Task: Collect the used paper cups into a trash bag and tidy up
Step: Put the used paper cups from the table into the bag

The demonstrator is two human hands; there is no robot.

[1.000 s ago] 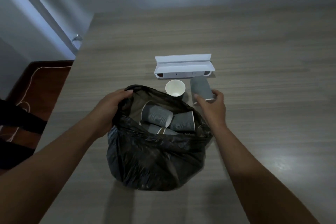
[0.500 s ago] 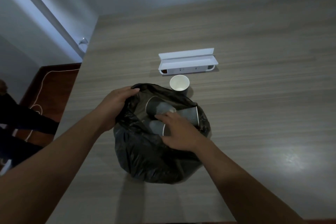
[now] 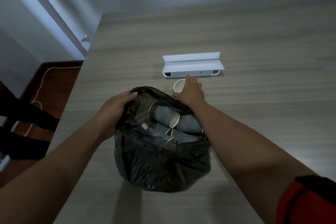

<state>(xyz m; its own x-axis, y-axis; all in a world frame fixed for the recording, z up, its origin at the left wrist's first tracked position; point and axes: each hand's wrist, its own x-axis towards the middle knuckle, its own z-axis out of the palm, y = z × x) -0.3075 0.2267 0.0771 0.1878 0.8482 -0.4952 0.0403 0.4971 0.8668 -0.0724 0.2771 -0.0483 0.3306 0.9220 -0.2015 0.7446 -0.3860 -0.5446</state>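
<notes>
A black trash bag stands open on the wooden table. Several grey ribbed paper cups lie inside it. My left hand grips the bag's left rim and holds it open. Just behind the bag, one upright paper cup with a white inside stands on the table. My right hand is stretched over that cup, fingers spread around it, and covers its right side. I cannot tell whether the fingers touch it.
A white open box lies right behind the cup. The table's left edge drops to a dark red floor with a white cable. Dark chair parts sit at the left. A wall runs behind the table.
My right hand dropped the grey cup into the bag, came out and reached forward over the last upright cup. My left hand kept its hold on the bag rim.
</notes>
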